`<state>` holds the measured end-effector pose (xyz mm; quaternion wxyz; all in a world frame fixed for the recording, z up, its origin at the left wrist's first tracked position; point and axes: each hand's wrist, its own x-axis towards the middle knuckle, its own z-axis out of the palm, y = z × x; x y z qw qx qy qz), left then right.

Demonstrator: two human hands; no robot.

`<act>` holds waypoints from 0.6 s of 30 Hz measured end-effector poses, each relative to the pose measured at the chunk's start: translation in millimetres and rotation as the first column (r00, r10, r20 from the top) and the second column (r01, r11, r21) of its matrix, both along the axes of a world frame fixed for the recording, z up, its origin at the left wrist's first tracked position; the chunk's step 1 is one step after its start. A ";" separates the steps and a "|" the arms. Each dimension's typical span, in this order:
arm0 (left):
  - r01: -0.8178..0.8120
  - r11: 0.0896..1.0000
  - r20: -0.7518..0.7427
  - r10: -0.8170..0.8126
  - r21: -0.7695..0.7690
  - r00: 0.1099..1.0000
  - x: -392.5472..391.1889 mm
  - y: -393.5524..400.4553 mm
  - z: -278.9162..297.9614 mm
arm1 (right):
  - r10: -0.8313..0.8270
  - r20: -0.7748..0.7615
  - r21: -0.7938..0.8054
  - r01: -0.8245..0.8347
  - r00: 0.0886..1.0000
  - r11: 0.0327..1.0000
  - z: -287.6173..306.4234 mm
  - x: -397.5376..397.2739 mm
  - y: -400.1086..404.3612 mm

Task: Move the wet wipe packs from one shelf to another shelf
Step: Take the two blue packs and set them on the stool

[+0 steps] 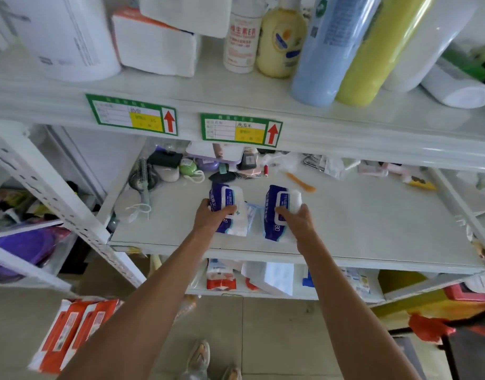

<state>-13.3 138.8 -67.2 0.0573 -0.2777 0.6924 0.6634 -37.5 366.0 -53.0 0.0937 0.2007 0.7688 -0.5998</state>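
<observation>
Centre of frame, middle shelf point(372, 229). Your left hand point(208, 218) is clamped over one blue-and-white wipe pack point(227, 207); your right hand point(297, 219) grips a second pack point(277, 212) just beside it. Both packs sit at the shelf's front edge, long sides toward you, probably so each hand can wrap one. Whether they're touching the shelf, can't tell.

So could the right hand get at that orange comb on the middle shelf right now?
Probably not yet: the right hand is already closed on a wet wipe pack. The orange comb lies just beyond it on open shelf, unblocked, so it is close once the pack is put down.
</observation>
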 end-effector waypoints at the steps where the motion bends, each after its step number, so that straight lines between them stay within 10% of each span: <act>1: -0.007 1.000 -0.012 0.007 0.024 1.000 5.6 -1.1 4.1 | 0.011 -0.008 -0.041 -0.011 1.000 0.999 4.6 4.5 -6.7; 9: -0.008 0.990 -0.108 0.024 0.140 0.994 79.8 -41.1 22.4 | 0.046 -0.036 -0.364 -0.056 0.998 0.930 24.5 81.4 -79.0; 18: -0.032 0.977 -0.119 0.058 0.211 0.991 206.4 -162.9 0.0 | 0.126 0.021 -0.266 -0.116 0.992 0.957 2.2 193.7 -200.6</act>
